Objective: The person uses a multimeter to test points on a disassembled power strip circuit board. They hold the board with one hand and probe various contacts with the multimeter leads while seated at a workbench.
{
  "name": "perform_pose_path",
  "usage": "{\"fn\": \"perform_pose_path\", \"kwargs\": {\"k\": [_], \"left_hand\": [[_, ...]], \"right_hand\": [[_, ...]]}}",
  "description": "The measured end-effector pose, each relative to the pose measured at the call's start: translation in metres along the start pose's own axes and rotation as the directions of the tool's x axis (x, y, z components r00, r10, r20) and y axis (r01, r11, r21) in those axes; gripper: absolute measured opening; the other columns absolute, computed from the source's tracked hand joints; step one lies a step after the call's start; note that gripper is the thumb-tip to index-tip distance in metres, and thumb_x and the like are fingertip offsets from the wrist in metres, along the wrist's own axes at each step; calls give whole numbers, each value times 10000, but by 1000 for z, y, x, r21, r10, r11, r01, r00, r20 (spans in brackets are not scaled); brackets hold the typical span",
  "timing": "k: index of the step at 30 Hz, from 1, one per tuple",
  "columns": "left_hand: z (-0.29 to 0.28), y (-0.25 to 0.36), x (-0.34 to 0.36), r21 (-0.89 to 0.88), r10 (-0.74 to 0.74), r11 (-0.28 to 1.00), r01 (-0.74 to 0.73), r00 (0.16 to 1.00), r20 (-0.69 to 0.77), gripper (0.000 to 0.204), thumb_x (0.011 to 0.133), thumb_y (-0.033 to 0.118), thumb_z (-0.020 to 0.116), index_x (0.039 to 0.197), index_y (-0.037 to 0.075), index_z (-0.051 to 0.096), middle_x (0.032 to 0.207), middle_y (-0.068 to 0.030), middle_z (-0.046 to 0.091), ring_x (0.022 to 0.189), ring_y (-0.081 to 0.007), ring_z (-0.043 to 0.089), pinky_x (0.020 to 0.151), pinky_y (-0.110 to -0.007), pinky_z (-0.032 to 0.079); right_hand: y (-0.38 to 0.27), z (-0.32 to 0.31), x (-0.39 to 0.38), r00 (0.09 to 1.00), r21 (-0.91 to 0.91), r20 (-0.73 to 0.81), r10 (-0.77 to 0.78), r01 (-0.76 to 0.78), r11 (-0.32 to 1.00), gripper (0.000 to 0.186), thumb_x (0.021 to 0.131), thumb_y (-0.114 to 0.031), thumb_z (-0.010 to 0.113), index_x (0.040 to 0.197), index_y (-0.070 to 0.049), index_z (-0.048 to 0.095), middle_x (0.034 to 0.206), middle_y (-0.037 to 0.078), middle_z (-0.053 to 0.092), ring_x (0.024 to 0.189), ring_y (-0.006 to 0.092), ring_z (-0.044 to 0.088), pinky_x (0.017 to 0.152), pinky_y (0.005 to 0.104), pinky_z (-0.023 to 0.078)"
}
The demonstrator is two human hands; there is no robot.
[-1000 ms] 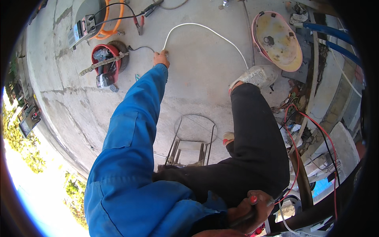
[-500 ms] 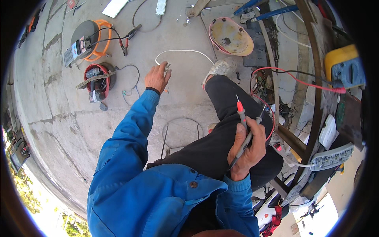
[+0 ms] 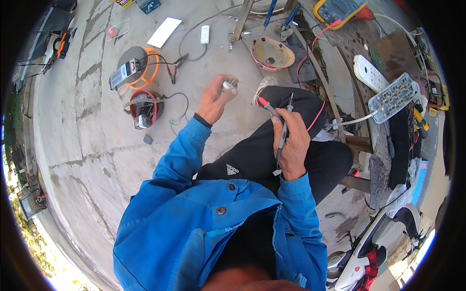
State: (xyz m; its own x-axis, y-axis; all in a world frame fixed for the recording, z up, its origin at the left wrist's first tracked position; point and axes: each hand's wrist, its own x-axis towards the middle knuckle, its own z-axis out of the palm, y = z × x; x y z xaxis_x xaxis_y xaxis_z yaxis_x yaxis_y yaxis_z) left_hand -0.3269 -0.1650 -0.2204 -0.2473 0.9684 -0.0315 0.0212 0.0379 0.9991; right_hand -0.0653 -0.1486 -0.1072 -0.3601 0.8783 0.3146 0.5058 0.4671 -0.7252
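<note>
Two probes [image 3: 279, 123], one red and one black, sit pinched together in your right hand [image 3: 291, 150], their tips pointing to eleven o'clock over your knee. Your left hand [image 3: 216, 99] is closed around a small pale fitting [image 3: 227, 86] with a thin white wire [image 3: 250, 88] trailing toward the probes; what the fitting is you cannot tell at this size. At one o'clock the yellow meter [image 3: 340, 8] is cut off by the rim. The upturned helmet [image 3: 272, 53] at twelve o'clock shows only a small dark piece inside.
</note>
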Motion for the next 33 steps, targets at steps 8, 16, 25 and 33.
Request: {"fn": "perform_pose_path", "kwargs": {"k": [8, 16, 25, 33], "left_hand": [[74, 82, -63, -210, 117, 972, -105, 992, 47, 323, 1091, 221, 688, 1356, 65, 589, 1202, -77, 669, 1090, -183, 623, 1008, -359, 499], [105, 108, -68, -187, 79, 981, -49, 984, 158, 177, 1121, 187, 673, 1220, 51, 620, 1133, -73, 685, 1057, -168, 644, 993, -351, 518], [151, 121, -57, -169, 116, 981, -95, 985, 124, 16, 1095, 37, 641, 1109, 32, 633, 1092, -49, 688, 1013, -128, 633, 938, -300, 523], [174, 114, -57, -159, 137, 983, -94, 950, 280, 49, 1077, -4, 640, 1103, 33, 620, 1072, -74, 689, 965, -136, 649, 887, -292, 532]], "right_hand": [[-27, -36, -50, 996, 87, -82, 40, -33, 996, 229, 990, -10, 817, 1212, -12, 759, 959, 165, 662, 846, 387, 690, 746, 457, 546], [-20, -61, -63, 985, 92, -143, 98, -86, 992, 215, 1005, -21, 810, 1214, -13, 762, 958, 163, 661, 843, 382, 695, 736, 454, 551], [-7, -96, -72, 989, 20, -127, 79, -77, 997, 242, 1009, -69, 799, 1233, -37, 712, 972, 158, 617, 893, 396, 690, 763, 502, 564], [6, -177, -57, 944, 99, -267, 192, -171, 980, 479, 1017, -120, 821, 1474, -16, 720, 1133, 172, 671, 995, 333, 697, 898, 420, 574]]}}
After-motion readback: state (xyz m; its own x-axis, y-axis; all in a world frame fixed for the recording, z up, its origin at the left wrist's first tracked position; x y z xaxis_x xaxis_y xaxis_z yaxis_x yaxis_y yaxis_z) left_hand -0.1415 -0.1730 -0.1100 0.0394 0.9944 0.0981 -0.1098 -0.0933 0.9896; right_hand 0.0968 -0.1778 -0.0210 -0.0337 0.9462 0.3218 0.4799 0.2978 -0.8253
